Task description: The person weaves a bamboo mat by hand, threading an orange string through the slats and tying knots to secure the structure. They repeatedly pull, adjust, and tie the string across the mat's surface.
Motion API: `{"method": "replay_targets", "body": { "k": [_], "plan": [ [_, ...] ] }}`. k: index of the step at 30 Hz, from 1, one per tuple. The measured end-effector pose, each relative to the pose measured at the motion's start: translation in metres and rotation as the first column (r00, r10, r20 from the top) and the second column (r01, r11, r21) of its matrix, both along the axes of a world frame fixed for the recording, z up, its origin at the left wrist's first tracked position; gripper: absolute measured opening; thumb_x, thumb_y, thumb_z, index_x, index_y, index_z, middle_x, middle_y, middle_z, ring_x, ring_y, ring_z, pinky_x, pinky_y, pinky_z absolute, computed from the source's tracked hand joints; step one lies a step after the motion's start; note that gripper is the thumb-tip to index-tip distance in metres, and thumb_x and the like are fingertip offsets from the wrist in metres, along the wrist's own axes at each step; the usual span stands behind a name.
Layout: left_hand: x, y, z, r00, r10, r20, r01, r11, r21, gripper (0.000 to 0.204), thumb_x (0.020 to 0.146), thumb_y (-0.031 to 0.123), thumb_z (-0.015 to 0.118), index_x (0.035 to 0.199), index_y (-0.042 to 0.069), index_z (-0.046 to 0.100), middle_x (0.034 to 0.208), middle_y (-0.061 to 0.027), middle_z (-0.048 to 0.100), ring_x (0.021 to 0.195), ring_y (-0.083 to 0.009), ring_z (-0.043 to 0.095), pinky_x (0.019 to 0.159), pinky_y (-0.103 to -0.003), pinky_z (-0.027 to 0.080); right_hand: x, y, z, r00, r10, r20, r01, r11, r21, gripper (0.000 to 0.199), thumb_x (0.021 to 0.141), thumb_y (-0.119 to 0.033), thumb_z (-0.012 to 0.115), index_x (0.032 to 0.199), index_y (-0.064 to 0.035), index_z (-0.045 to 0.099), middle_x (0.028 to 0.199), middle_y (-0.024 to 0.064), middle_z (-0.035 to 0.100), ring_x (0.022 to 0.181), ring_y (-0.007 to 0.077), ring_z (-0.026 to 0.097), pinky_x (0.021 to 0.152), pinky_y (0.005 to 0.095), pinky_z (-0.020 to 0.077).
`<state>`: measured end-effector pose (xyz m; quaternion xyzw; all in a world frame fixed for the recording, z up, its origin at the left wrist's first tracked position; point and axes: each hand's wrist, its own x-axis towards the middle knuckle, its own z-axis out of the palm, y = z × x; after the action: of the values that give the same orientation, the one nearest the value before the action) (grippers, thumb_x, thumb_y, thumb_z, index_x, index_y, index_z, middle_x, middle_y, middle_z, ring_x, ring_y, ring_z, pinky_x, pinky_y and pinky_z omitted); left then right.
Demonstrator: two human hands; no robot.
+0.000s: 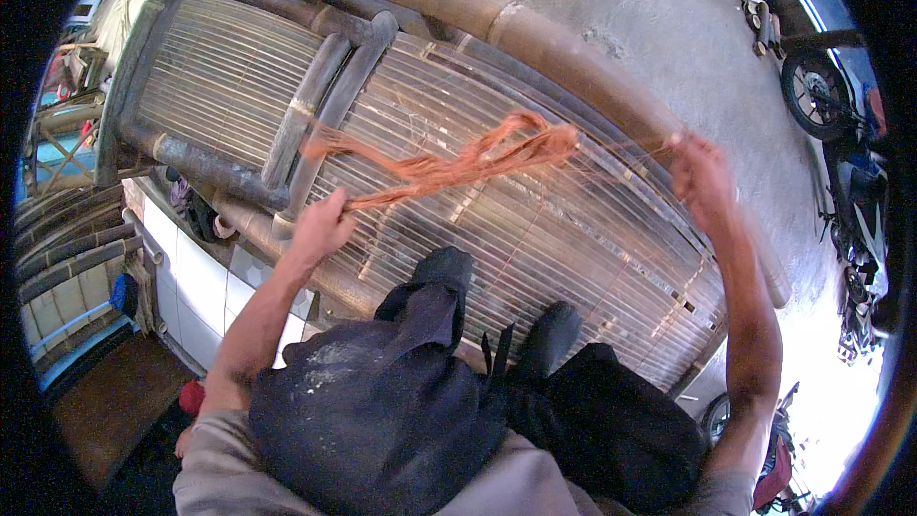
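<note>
A loose bundle of orange fibre strands [458, 161] stretches above a slatted bamboo bench [564, 229]. My left hand [323, 225] is closed around one end of the bundle, by the bench's near edge. At the upper right my right hand [702, 182] is raised, its fingers drawn together and smeared by motion. Thin orange strands run from the bundle's looped far end toward those fingers, and they look pinched there. The middle of the bundle hangs between the hands, with some strands trailing off to the left.
A thick bamboo pole [506, 21] borders the bench's far side. Bamboo crosspieces [330, 100] divide the bench at left. Motorcycles [845, 201] stand on the concrete floor [659, 57] at right. White tiles [202, 277] lie at left, near a person's red headwear [191, 397].
</note>
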<state>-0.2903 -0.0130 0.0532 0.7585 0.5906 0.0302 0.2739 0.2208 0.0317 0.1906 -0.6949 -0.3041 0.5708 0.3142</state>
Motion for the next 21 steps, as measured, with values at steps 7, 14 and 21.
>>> {"method": "replay_targets", "body": {
  "k": [7,14,21],
  "plan": [
    [-0.012,0.005,0.029,0.848,-0.294,-0.442,0.214,0.951,-0.222,0.039,0.084,0.028,0.066,0.117,0.008,0.062,0.112,-0.0208,0.064,0.105,-0.0385,0.064,0.086,-0.046,0.053,-0.026,-0.022,-0.021,0.692,0.596,0.407,-0.677,0.731,0.080,0.026,0.098,-0.023,0.061,0.096,0.0033,0.064,0.069,0.0020,0.054,0.070,0.0130,0.051,0.063,0.0349,0.0438],
    [0.123,0.047,0.032,0.948,-0.242,0.206,0.169,0.933,0.319,0.057,0.081,0.007,0.065,0.137,0.015,0.056,0.135,-0.0162,0.053,0.122,-0.0361,0.054,0.106,-0.045,0.044,-0.064,-0.034,0.031,0.479,0.708,0.518,-0.862,0.492,0.125,0.020,0.099,-0.019,0.059,0.097,0.0010,0.063,0.072,0.0202,0.058,0.064,0.0327,0.060,0.061,0.0442,0.0456],
    [0.225,0.076,-0.003,0.673,-0.685,0.278,0.472,0.688,0.551,0.064,0.073,0.018,0.077,0.133,0.018,0.057,0.141,-0.0150,0.052,0.133,-0.0335,0.048,0.116,-0.043,0.036,-0.077,-0.052,0.068,0.474,0.654,0.590,-0.880,0.369,0.299,0.008,0.093,-0.008,0.064,0.099,-0.0032,0.065,0.075,0.0177,0.063,0.067,0.0388,0.064,0.061,0.0455,0.0513]
  ]
}}
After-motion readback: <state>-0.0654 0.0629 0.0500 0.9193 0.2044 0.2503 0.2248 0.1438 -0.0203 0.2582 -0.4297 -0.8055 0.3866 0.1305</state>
